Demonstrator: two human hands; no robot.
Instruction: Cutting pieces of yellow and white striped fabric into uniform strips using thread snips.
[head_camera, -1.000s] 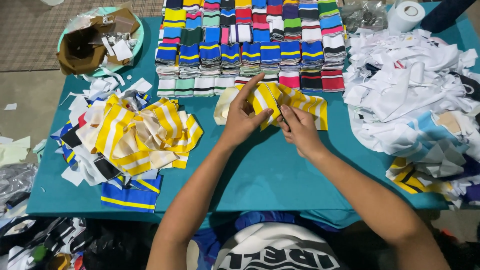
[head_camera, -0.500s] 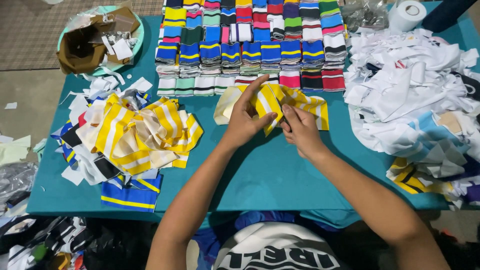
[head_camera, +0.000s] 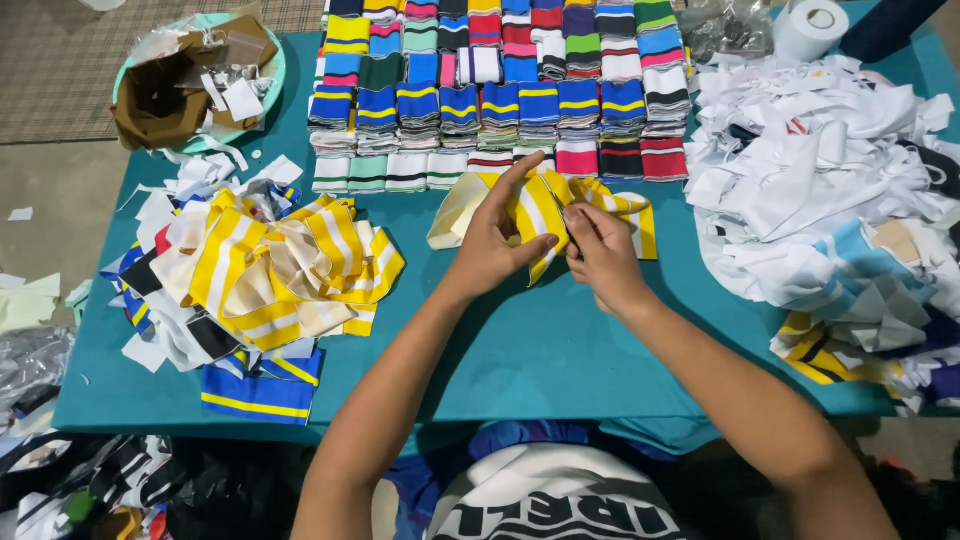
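Your left hand (head_camera: 495, 238) rests palm-down on the yellow-and-white striped band (head_camera: 540, 205); its fingers (head_camera: 520, 175) are loosely spread, the index stretched forward, the thumb pinching a fold at the band's lower edge. Your right hand (head_camera: 600, 255) sits just beside it, fingers curled close together, tips gripping the same fold. Both forearms angle inward over the teal tabletop (head_camera: 560, 340). The band lies mid-tabletop, just below the rows of folded striped bands (head_camera: 500, 100).

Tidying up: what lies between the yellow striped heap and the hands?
Only bare teal table, seen in the head view, between heap and left hand.
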